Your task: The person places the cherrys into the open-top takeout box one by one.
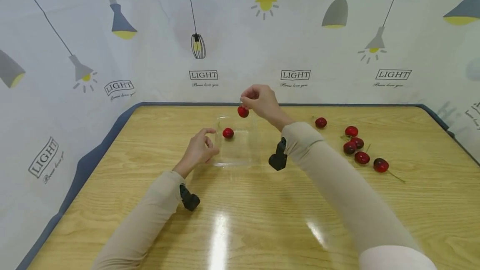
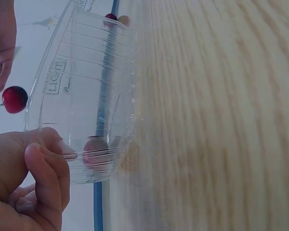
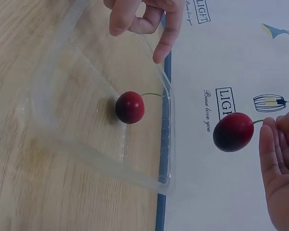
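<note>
My right hand (image 1: 264, 102) pinches a red cherry (image 1: 243, 112) by its thin green stem. The cherry hangs in the air over the far part of a clear plastic box (image 1: 236, 164). Another cherry (image 3: 130, 107), its stem against the wall, lies in the box toward the far left. My left hand (image 1: 198, 148) holds the left side of the box, thumb and index finger apart along the rim. In the left wrist view, curled fingers (image 2: 47, 166) overlap the box rim, and one finger shows through the clear plastic.
Several dark red cherries (image 1: 361, 158) lie on the wooden table (image 1: 300, 220) to the right, some with stems. One cherry (image 1: 321, 123) sits apart, nearer the box. A white wall covering (image 1: 240, 49) printed with lamps stands behind the table's blue edge (image 1: 356, 105).
</note>
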{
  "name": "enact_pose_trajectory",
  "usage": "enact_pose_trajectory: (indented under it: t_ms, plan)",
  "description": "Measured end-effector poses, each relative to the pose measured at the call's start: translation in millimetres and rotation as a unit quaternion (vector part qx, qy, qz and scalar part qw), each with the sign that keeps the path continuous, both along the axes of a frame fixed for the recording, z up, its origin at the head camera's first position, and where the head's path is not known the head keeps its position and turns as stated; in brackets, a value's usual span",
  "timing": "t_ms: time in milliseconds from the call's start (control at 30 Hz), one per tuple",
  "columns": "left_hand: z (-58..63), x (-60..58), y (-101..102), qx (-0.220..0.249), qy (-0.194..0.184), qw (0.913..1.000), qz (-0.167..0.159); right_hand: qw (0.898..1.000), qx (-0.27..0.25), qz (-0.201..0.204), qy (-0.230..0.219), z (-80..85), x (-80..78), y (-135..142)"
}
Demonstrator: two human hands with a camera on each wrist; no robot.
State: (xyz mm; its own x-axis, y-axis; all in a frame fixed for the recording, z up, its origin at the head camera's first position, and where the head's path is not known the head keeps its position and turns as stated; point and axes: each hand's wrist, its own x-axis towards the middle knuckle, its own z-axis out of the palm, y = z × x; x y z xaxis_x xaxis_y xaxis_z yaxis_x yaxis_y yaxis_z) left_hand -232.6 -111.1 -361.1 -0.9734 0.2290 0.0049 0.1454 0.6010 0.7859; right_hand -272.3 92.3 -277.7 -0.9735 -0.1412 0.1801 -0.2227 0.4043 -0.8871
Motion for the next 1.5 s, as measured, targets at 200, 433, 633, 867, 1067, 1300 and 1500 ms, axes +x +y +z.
enact_pose_trajectory:
  t_ms: [200,433,633,867,1067,1300,1500]
  plan:
    - [-1.9,0.8,1,0.007,-0.008,0.9999,0.006,0.999,-0.022,-0.02,-0.012,-12.8,-7.8,-13]
    - [-4.8,1.4,1,0.007,-0.013,0.9998,0.012,0.995,-0.072,-0.051,-0.051,-28.6,-15.7,-20]
    - [-5.0,0.7,0,0.006,-0.008,0.9999,0.007,0.983,-0.141,-0.081,-0.082,-37.7,-21.2,-20]
    - [-3.2,0.9,1,0.003,-0.005,1.0,0.003,0.974,-0.173,-0.088,-0.114,-49.4,-20.0,-20]
    - [-0.7,0.4,1,0.004,-0.003,1.0,0.005,0.974,-0.172,-0.085,-0.119,-57.9,-18.0,-22]
    - [0.7,-0.3,1,0.006,0.002,1.0,0.003,0.973,-0.174,-0.077,-0.128,-61.2,-17.7,-27]
    - [1.3,0.0,1,0.002,0.0,1.0,0.0,0.974,-0.177,-0.071,-0.121,-65.5,-17.2,-32]
